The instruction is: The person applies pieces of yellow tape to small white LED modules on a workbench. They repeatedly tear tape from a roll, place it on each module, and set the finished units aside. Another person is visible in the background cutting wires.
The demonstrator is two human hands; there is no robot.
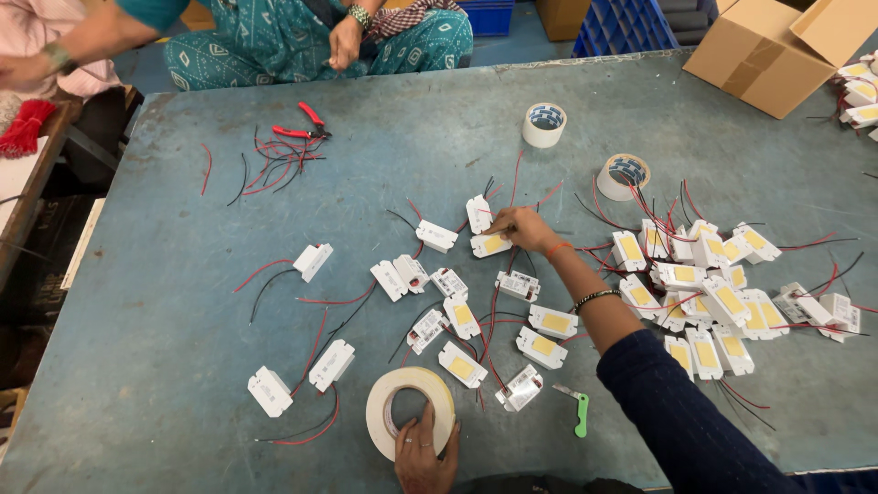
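Small white driver module (491, 243), light rigid plastic, thin trailing wires: my right hand (523, 229) pinches its edge, my left hand (424, 455) lies flat against 1 tape roll (409, 410).

Left hand (426, 450) at 6 o'clock, fingers inside big tape roll (410, 411). Right hand (523, 229) at centre, pinching white module with yellow patch (491, 243). Green-handled cutter (579, 413) just beside. Module heap (709, 297) at 3 o'clock.
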